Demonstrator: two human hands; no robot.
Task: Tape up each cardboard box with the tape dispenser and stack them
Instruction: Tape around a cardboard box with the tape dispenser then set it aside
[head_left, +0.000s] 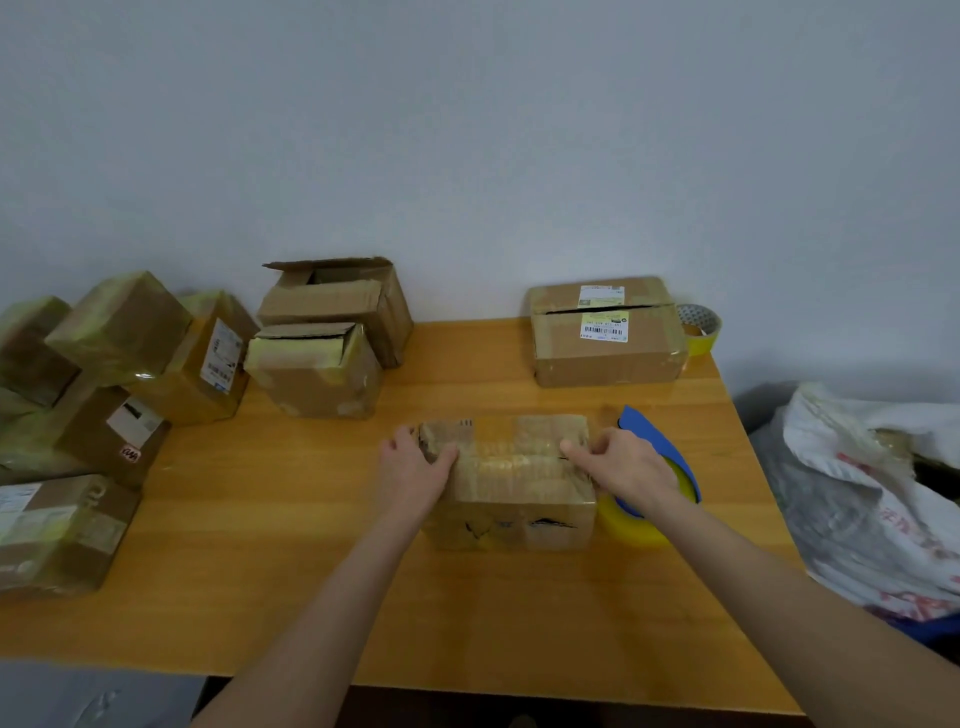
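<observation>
A brown cardboard box (506, 483), banded in clear tape, is sitting near the middle of the orange wooden surface (311, 597). Its long axis is running left to right, parallel to the near edge, and its taped top is facing up. The left hand (415, 465) is gripping the box's left end, with fingers curling over the edge and the thumb lying on top. The right hand (626, 467) is clasping the right end likewise, with its thumb reaching onto the top seam. A blue tape dispenser (641, 428) carrying a yellow roll is lying just beside the box's right end, partly hidden behind the right hand, its blue tip pointing towards the wall. Further back, a labelled brown carton (605, 358) is standing at rear right with a loose yellow tape roll (701, 327) beside it. Two open-flapped cartons (322, 374) are resting at rear centre, a pile of taped cartons (124, 332) is lining the left side, and a white plastic bag (872, 493) is slumping at the right.
</observation>
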